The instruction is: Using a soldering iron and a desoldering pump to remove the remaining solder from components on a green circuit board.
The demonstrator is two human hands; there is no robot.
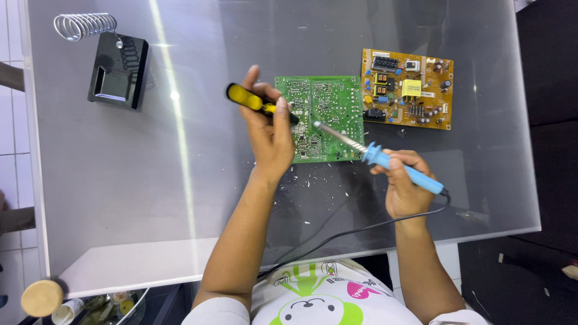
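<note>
My left hand [269, 133] grips a yellow-and-black handled tool [253, 101], its tip lying on the left edge of a green circuit board [328, 105] that rests solder side up on the glass table [180, 180]. My right hand [404, 188] holds a blue-handled soldering iron [397, 167]; its metal tip [319, 125] touches the middle of the green board. A black cord [361, 229] runs from the iron toward my body.
An orange circuit board [407, 89] with components facing up lies right of the green one. A black soldering-iron stand [117, 72] with a coiled wire holder [84, 26] sits at the far left. Small white debris [319, 177] dots the glass near the board.
</note>
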